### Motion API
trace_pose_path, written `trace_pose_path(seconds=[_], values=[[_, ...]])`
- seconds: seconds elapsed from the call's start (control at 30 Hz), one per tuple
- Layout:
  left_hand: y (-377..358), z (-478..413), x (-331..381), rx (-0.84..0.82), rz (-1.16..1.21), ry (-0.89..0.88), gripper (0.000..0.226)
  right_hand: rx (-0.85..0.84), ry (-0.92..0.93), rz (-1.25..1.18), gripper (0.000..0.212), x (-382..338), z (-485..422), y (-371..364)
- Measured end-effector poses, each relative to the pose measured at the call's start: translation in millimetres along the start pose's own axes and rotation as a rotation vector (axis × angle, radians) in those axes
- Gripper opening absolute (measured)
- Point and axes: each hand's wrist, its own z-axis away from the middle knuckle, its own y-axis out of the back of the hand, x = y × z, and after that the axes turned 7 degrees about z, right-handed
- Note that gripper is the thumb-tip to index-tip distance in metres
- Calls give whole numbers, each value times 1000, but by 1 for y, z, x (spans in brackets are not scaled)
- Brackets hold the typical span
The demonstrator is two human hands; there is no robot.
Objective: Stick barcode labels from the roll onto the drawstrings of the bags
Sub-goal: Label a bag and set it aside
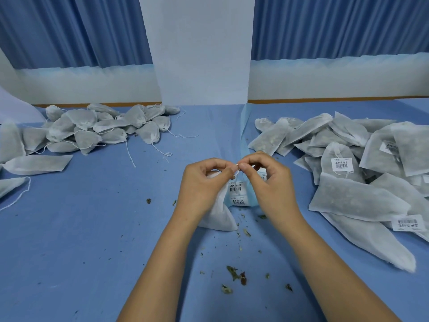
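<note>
My left hand (204, 182) and my right hand (267, 180) meet at the table's middle, fingertips together, pinching a thin white drawstring (237, 168) between them. A white mesh bag (220, 217) hangs below my left hand and rests on the blue cloth. Behind the hands lies a strip of barcode labels (237, 192) on pale blue backing, partly hidden by my fingers. Whether a label is on this drawstring I cannot tell.
A pile of unlabelled bags (99, 126) with loose strings lies at the back left. A pile of bags (348, 163) on the right carries barcode labels. Dried herb crumbs (234, 275) are scattered on the blue table cover (92, 228). A white pillar stands behind.
</note>
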Motion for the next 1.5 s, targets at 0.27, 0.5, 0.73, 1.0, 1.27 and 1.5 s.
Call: trace_pose_path(seconds=[0.27,0.5,0.73,1.0,1.27,1.5], values=[[3,2,5,-153,204,258,28,55,176,180,9,1,0,-1],[3,0,3,-62,241,272,31,148,327,213,3,-2,3,2],[11,-3,0,-133,159,222,17,189,81,149,12,3,-1,6],[34,-2,0,-392,93,513,24,285,-284,-23,21,11,-14,18],[25,-7,-8,29,-90,404,23,102,384,209,7,-16,14,-10],[28,-8,-1,210,142,247,41,-202,123,200,7,-11,16,-16]])
